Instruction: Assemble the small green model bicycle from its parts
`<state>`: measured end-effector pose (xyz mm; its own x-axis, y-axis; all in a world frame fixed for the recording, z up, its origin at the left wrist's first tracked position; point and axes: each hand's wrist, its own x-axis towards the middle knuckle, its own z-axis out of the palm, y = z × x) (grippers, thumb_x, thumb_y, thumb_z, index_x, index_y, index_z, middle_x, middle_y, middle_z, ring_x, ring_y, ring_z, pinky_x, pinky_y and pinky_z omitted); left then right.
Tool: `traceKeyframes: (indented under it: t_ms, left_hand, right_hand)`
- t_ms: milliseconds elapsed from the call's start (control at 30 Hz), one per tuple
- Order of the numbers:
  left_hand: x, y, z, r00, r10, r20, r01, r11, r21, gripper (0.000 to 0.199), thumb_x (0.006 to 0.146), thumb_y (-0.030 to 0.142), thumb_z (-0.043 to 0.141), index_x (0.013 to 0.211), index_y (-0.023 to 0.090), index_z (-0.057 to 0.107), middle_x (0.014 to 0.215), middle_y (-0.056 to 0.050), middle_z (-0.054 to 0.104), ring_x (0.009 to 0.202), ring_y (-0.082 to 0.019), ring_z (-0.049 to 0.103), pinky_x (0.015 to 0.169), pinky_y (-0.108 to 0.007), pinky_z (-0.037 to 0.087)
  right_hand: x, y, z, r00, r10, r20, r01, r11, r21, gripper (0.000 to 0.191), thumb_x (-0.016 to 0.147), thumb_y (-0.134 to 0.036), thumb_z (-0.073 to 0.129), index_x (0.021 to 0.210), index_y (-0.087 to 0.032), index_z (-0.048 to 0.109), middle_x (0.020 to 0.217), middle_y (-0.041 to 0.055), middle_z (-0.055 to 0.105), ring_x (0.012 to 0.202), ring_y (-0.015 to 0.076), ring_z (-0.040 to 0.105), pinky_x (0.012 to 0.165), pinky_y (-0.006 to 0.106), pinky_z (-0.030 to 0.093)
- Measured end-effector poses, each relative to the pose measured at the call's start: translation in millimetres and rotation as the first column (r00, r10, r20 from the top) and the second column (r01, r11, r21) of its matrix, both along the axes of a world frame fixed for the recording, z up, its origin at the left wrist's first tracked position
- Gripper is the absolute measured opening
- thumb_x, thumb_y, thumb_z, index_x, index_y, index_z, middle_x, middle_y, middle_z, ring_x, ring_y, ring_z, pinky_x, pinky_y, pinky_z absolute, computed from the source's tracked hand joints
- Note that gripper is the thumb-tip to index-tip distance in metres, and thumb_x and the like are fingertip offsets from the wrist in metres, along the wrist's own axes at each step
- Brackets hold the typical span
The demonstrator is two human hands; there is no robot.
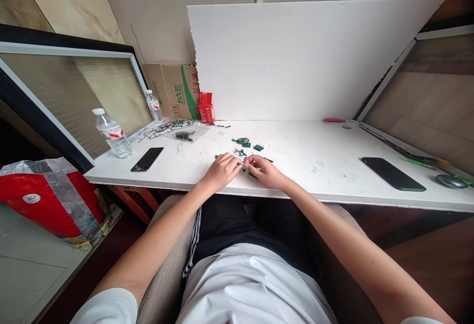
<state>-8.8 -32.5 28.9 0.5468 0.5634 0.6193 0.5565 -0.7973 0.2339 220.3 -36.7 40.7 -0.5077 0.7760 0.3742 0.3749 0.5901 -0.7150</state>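
Observation:
Close to the table's front edge, my left hand (224, 170) and my right hand (264, 170) almost meet at their fingertips. Both hands are closed in a pinch around a small dark green plastic piece (243, 168), mostly hidden by the fingers, so its shape is unclear. Just beyond them lies a cluster of thin green plastic parts (240, 152). Farther back are a round green part (242, 141) and a flat green block (258, 147). More green bits show partly beneath my right hand.
Black plastic part frames (168, 127) and a clear bag (188, 135) lie back left. A water bottle (115, 135) and a phone (147, 159) stand and lie left. Rightward are a black phone (393, 173) and a mouse (451, 181). A white board (314, 62) rises behind.

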Motion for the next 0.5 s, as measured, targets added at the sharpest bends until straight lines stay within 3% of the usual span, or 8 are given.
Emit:
traceKeyframes:
  t_ms: [200,500]
  left_hand:
    - [0.0,0.2,0.2,0.997,0.014,-0.073,0.0,0.982,0.188,0.019,0.109,0.027,0.046,0.104,0.019,0.062,0.099,-0.009,0.072,0.098,-0.025,0.063,0.086,-0.037,0.047]
    - [0.2,-2.0,3.9,0.996,0.011,-0.092,0.007,0.98,0.197,0.017,0.108,0.024,0.048,0.104,0.018,0.063,0.1,-0.009,0.072,0.099,-0.024,0.064,0.088,-0.037,0.049]
  right_hand:
    - [5.7,6.5,-7.2,0.995,0.056,-0.079,-0.069,0.984,-0.165,0.036,0.103,-0.055,0.052,0.103,-0.021,0.063,0.082,0.001,0.058,0.07,0.0146,0.051,0.066,0.028,0.044]
    - [8.3,8.6,-7.8,0.979,0.119,-0.166,-0.163,0.943,-0.288,0.038,0.1,-0.057,0.058,0.101,-0.019,0.063,0.076,-0.0013,0.053,0.065,0.0118,0.045,0.063,0.027,0.04]
